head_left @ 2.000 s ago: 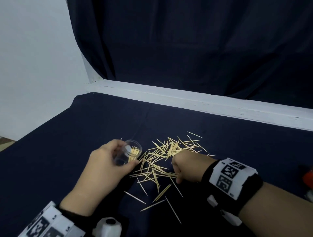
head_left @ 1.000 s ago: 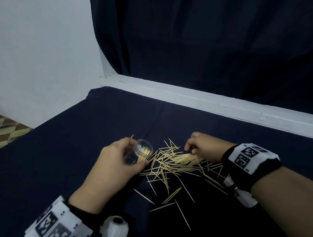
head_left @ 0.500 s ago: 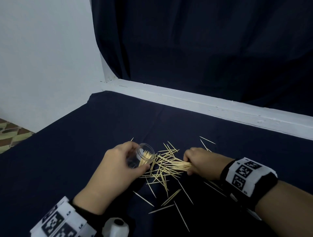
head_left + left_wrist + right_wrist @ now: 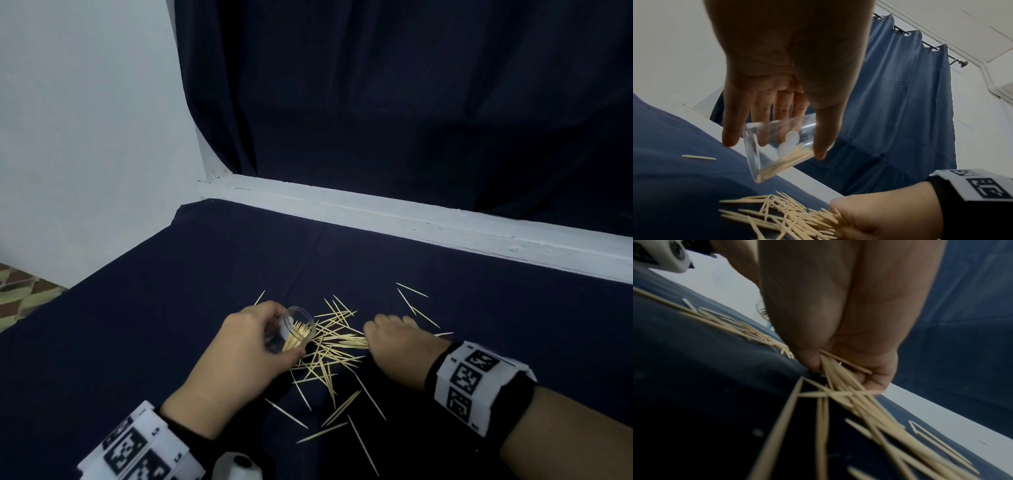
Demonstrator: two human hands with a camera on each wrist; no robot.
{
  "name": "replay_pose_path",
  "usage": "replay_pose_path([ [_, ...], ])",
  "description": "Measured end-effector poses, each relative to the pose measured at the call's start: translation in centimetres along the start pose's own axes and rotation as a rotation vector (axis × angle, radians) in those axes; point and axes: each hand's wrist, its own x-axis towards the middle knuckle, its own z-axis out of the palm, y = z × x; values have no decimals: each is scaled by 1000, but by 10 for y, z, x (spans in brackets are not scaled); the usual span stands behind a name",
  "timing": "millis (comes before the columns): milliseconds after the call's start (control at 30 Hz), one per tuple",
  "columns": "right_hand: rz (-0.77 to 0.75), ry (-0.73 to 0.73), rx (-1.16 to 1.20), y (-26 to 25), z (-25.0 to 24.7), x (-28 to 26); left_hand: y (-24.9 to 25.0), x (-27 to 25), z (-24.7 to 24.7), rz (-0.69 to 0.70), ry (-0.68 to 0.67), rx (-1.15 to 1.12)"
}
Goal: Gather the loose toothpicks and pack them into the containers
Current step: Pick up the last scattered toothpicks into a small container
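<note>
My left hand grips a small clear plastic container, tilted with its mouth toward the right and several toothpicks lying inside; in the left wrist view the container hangs just above the cloth. My right hand pinches a bundle of toothpicks with the tips pointing at the container's mouth, a short gap between them. The same bundle sits between my thumb and curled fingers in the right wrist view. Loose toothpicks lie scattered on the dark blue cloth between and below both hands.
A white ledge runs along the table's far edge, with a dark curtain behind it. The table's left edge drops to a patterned floor. A few stray toothpicks lie beyond my right hand. A white wrist camera shows at the bottom.
My right hand swept across the pile, gathered a bundle of toothpicks and drew it left toward the container. The left hand kept holding the tilted container in place.
</note>
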Motion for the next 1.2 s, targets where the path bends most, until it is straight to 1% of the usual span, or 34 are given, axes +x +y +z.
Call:
replay_pose_path([
  [100, 38, -35, 52, -2, -3, 0, 0, 0, 1, 2, -13, 16],
  [233, 50, -104, 220, 5, -11, -6, 2, 1, 2, 1, -28, 34],
  [300, 32, -78, 284, 12, -12, -9, 1, 2, 2, -1, -31, 53],
  [400, 16, 9, 358, 19, -23, -15, 1, 3, 3, 8, -27, 98],
  [500, -68, 87, 404, 16, -42, -24, 2, 4, 3, 21, -26, 116],
  [567, -116, 111, 391, 7, -51, -27, 2, 5, 4, 27, -36, 123],
  [633, -132, 115, 352, -3, -55, -29, 4, 4, 5, 38, -37, 112],
  [833, -157, 52, 273, -26, -68, -34, 9, 1, 7, 67, -14, 97],
  [1033, -167, 14, 243, -22, -70, -33, 7, 1, 4, 14, 10, 60],
  [1200, -159, -31, 218, -19, -67, -32, 9, -1, 3, 14, 11, 78],
])
